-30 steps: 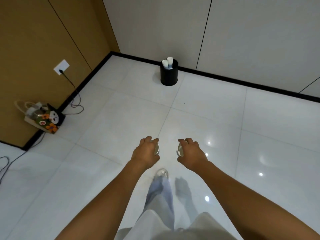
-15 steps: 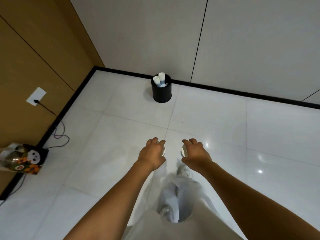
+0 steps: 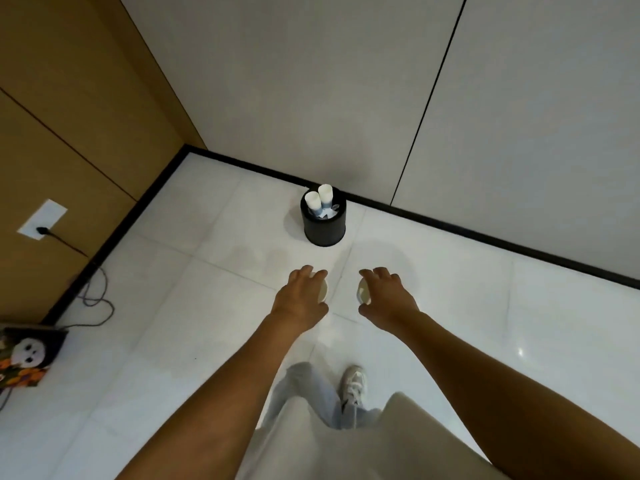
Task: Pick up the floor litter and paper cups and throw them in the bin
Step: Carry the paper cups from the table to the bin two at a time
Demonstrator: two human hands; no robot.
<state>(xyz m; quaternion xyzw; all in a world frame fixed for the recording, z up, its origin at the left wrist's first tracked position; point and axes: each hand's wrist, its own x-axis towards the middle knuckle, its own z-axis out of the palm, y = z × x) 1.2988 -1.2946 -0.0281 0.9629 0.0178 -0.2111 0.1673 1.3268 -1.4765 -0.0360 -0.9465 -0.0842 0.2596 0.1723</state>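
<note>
My left hand (image 3: 300,298) is shut on a white paper cup (image 3: 322,292), of which only the rim shows past my fingers. My right hand (image 3: 387,296) grips a second white paper cup (image 3: 362,291) the same way. Both hands are held out side by side above the white tiled floor. Ahead of them a small black bin (image 3: 324,226) stands on the floor close to the wall's black skirting. Two white paper cups (image 3: 320,198) stick up out of the bin, with blue-and-white litter beside them.
A brown wall on the left carries a socket (image 3: 42,220) with a cable (image 3: 93,295) trailing over the floor. A printed bag (image 3: 26,355) lies at the left edge. My legs and a white shoe (image 3: 354,384) are below my arms.
I have walked toward the bin, which now appears larger and nearer to my hands. The bag and socket have slid toward the left edge. Both hands still hold their cups.
</note>
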